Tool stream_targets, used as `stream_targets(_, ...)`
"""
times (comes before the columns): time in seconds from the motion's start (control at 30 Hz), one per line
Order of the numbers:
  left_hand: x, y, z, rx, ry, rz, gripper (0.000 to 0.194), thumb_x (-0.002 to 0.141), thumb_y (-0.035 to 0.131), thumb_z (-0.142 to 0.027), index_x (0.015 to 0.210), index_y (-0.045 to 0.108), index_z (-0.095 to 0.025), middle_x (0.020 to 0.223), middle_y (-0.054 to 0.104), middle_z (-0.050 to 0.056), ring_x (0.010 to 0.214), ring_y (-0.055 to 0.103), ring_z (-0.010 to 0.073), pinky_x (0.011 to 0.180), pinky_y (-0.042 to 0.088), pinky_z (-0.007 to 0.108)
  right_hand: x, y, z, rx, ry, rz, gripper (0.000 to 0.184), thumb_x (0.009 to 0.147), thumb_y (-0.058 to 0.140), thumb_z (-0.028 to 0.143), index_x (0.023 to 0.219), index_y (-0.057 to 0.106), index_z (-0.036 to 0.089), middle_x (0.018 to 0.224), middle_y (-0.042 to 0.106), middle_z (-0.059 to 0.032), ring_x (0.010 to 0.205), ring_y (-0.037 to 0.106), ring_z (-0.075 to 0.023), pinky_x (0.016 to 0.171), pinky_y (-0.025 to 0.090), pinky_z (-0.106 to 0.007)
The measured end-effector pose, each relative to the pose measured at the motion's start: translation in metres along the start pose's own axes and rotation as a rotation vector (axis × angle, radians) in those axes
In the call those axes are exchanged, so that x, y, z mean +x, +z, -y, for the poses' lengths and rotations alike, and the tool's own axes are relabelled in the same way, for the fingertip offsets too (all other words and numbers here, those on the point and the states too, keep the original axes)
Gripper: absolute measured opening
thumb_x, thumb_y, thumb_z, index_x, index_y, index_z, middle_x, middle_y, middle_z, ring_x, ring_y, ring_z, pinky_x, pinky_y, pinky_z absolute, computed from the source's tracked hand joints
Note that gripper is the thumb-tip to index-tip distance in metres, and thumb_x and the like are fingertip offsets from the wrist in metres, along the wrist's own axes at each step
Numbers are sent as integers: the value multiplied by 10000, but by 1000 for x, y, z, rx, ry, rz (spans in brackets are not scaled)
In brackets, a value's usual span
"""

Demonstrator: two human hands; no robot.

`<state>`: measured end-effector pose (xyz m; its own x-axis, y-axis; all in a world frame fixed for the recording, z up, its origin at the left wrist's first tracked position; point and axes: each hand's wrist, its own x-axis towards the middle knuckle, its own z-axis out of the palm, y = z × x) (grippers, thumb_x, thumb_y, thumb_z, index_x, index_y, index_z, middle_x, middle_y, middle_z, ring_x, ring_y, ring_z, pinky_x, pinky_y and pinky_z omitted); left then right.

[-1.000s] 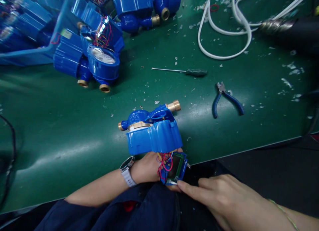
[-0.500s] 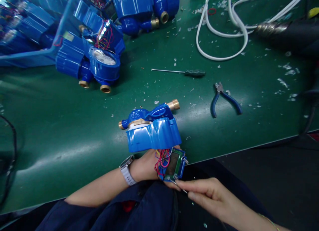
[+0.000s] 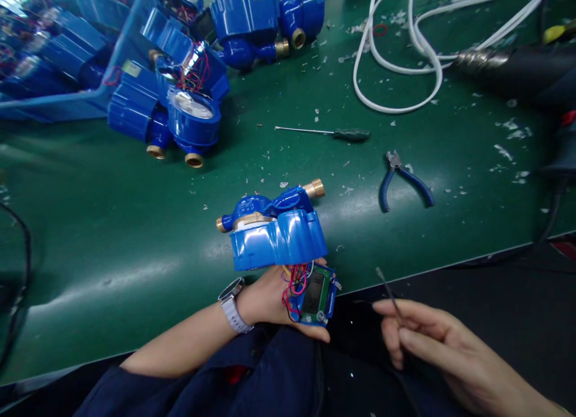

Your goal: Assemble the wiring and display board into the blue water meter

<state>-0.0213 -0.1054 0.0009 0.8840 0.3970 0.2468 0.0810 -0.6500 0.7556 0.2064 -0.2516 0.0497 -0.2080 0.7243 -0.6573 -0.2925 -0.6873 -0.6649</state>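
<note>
My left hand (image 3: pixel 270 297), with a watch at the wrist, is closed around a circuit board (image 3: pixel 314 297) with a small display in a blue holder. Red, black and other wires (image 3: pixel 295 285) run from it up to the blue housing of a water meter (image 3: pixel 279 243), which lies on its side at the table's front edge, brass ends showing. To the right, apart from the board, my right hand (image 3: pixel 432 339) grips a thin metal tool (image 3: pixel 387 290) between thumb and fingers. Its narrow tip points up and left; I cannot make out its exact kind.
A screwdriver (image 3: pixel 351 135) and blue-handled cutting pliers (image 3: pixel 407 177) lie beyond the meter. More blue meters (image 3: pixel 193 123) stand at the back left beside a blue crate (image 3: pixel 90 99). White cable (image 3: pixel 396 110) and a dark heat gun (image 3: pixel 508 66) lie at right, with scraps scattered about.
My right hand has drawn the thin tool away from the board's lower edge, out to the right, and its tip now points upward. The left hand and board have barely moved.
</note>
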Motion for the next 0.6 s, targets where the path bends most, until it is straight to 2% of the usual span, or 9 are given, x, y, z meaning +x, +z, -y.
stream_targets(0.07, -1, 1, 1, 38, 44, -24, 678, 700, 672, -689, 1131, 565, -176, 1096, 687, 138, 1018, 659, 288, 852, 554, 395, -3, -6, -15, 59, -16, -71, 488, 869, 612, 546, 1266, 564, 266, 783, 624, -17, 697, 561, -174, 676, 450, -321)
stream_targets(0.13, -3, 2, 3, 47, 65, -40, 698, 704, 671, -684, 1169, 542, -181, 1108, 687, 141, 1014, 662, 288, 905, 535, 413, -6, -12, -31, 4, -30, -60, 536, 885, 570, 588, 1306, 522, 260, 805, 641, -34, 706, 581, -186, 662, 476, -326)
stream_targets(0.23, -5, 3, 5, 16, 54, -34, 760, 691, 700, -660, 1257, 487, -200, 1127, 683, 130, 1030, 658, 285, 966, 504, 419, -12, -21, -39, -307, -181, -103, 365, 939, 531, 503, 1218, 563, 269, 832, 641, -30, 719, 607, -172, 658, 514, -286)
stream_targets(0.3, -6, 4, 6, -5, 49, -28, 794, 686, 718, -640, 1300, 456, -212, 1143, 678, 126, 1043, 653, 285, 992, 488, 423, -15, -25, -29, -635, -372, -143, 306, 986, 489, 355, 1287, 525, 321, 948, 665, -28, 819, 653, -161, 743, 541, -261)
stream_targets(0.33, -6, 5, 6, -13, 51, -29, 811, 683, 722, -636, 1315, 444, -212, 1145, 676, 129, 1038, 655, 284, 996, 485, 425, -16, -25, -20, -809, -488, -129, 365, 995, 466, 280, 1353, 472, 349, 1031, 672, -28, 894, 667, -157, 797, 543, -249)
stream_targets(0.4, -7, 6, 7, -28, 58, -43, 843, 677, 727, -637, 1335, 430, -202, 1139, 675, 137, 1032, 656, 286, 1000, 483, 430, -16, -23, 1, -1094, -698, -39, 500, 983, 442, 173, 1443, 366, 355, 1164, 661, -35, 1008, 666, -157, 860, 537, -225)
stream_targets(0.43, -7, 6, 8, -37, 59, -47, 851, 674, 731, -636, 1338, 432, -196, 1140, 674, 141, 1042, 652, 289, 1008, 478, 434, -16, -21, 10, -1188, -759, 9, 522, 974, 431, 143, 1454, 350, 332, 1173, 661, -38, 1002, 672, -151, 843, 541, -204)
stream_targets(0.53, -6, 6, 8, -66, 57, -28, 790, 676, 741, -619, 1301, 493, -203, 1173, 663, 139, 1115, 621, 304, 1057, 441, 453, -16, -15, 28, -1346, -798, 80, 498, 941, 373, 87, 1393, 432, 287, 1106, 677, -34, 804, 702, -120, 655, 559, -159)
stream_targets(0.6, -5, 5, 7, -76, 45, -11, 732, 681, 740, -612, 1253, 542, -203, 1184, 659, 137, 1149, 603, 312, 1076, 424, 467, -17, -13, 31, -1414, -788, 90, 518, 906, 363, 65, 1355, 482, 295, 1124, 670, -25, 787, 703, -120, 610, 560, -171)
